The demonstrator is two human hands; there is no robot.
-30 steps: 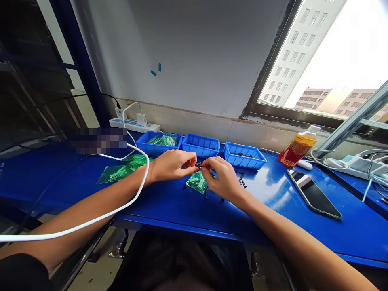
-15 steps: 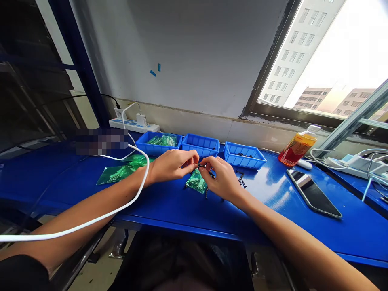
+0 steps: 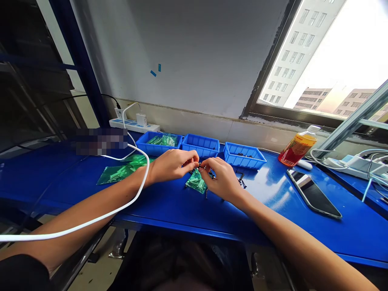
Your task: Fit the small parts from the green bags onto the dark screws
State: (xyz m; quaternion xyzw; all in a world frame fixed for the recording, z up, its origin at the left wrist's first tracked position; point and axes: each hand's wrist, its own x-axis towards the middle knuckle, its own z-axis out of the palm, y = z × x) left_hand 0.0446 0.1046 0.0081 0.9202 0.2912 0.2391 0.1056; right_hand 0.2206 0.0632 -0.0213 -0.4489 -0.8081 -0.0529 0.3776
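Note:
My left hand [image 3: 172, 165] and my right hand [image 3: 223, 178] meet over the middle of the blue table, fingertips pinched. Between them is a small dark screw [image 3: 199, 165], mostly covered by the fingers, so its full shape is hidden. Just below the fingertips lies a small green plastic bag [image 3: 196, 182] with slim pieces inside. Loose black screws [image 3: 241, 180] lie to the right of my right hand, and some are partly hidden under it. Larger green bags [image 3: 121, 171] lie beyond my left forearm.
Along the wall stand three blue bins: the left bin [image 3: 142, 148] with green bags, the middle bin [image 3: 200, 152], and the right bin [image 3: 245, 161] with small dark parts. A white cable [image 3: 115, 211] crosses my left forearm. A phone [image 3: 313, 194] and a drink bottle [image 3: 298, 146] are at right.
The small dark screw has shifted slightly between my fingertips and shows less now. Both hands stay almost in the same place.

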